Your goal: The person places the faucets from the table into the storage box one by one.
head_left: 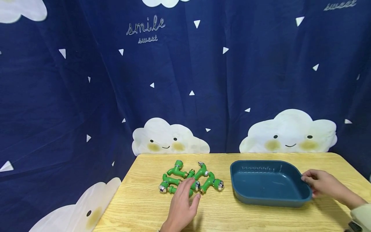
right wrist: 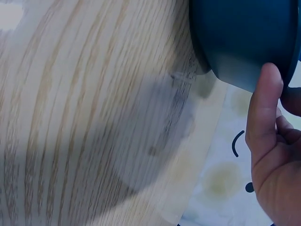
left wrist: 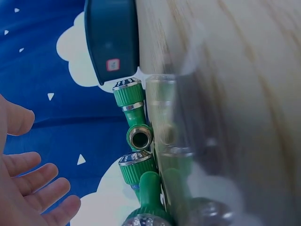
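Several green faucets [head_left: 175,170] with metal-trimmed knobs lie in a cluster on the table, left of a dark blue plastic basin [head_left: 269,200]. In the head view my left hand [head_left: 182,206] is over the near side of the cluster and hides part of it. The left wrist view shows that hand's fingers [left wrist: 51,188] spread and apart from a green faucet [left wrist: 136,115]. My right hand [head_left: 321,183] pinches the basin's right rim, thumb inside. Fingers [right wrist: 265,103] press its outer wall [right wrist: 240,52] in the right wrist view.
The light wooden table [head_left: 215,216] bears both the faucets and the basin. Behind it hangs a dark blue curtain [head_left: 179,71] with white clouds and triangles. A small label [left wrist: 113,65] is stuck on the basin's outer wall.
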The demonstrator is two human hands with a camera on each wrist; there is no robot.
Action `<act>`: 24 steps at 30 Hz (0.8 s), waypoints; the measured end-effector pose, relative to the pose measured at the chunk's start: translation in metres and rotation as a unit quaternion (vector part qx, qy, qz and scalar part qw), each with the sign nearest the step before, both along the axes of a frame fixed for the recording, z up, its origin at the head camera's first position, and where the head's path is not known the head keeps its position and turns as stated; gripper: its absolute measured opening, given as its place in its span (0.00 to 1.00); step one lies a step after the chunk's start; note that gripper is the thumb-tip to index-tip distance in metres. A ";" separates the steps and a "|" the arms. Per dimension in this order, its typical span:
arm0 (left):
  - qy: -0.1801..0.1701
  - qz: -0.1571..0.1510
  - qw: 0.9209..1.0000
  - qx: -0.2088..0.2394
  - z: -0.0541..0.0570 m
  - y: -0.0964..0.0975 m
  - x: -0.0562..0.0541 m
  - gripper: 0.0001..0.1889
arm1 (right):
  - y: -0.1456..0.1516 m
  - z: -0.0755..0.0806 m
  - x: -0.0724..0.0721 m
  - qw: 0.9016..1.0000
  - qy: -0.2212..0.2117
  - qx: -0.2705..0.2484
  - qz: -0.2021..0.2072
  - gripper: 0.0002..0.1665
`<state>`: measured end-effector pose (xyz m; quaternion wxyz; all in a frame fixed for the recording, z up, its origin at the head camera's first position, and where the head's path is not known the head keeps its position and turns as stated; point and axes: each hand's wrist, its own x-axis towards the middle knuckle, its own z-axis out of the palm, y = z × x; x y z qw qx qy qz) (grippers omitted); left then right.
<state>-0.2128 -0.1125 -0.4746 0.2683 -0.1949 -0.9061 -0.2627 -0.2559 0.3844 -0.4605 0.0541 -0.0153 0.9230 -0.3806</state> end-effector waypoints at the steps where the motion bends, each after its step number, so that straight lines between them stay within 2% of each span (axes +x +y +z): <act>1: 0.000 0.000 1.000 0.000 0.000 0.000 0.000 0.26 | -0.001 -0.001 0.000 1.000 0.003 -0.001 0.000 0.16; 13: 0.015 -0.004 1.000 -0.007 -0.002 0.001 -0.001 0.26 | -0.008 -0.002 0.002 1.000 0.008 0.017 0.000 0.18; 21: 0.003 -0.004 1.000 -0.008 -0.001 0.003 0.000 0.26 | -0.013 -0.001 0.002 1.000 0.012 0.006 0.011 0.17; 24: -0.001 -0.004 1.000 -0.007 0.000 0.003 0.001 0.26 | -0.017 0.000 0.001 1.000 0.000 -0.003 0.004 0.17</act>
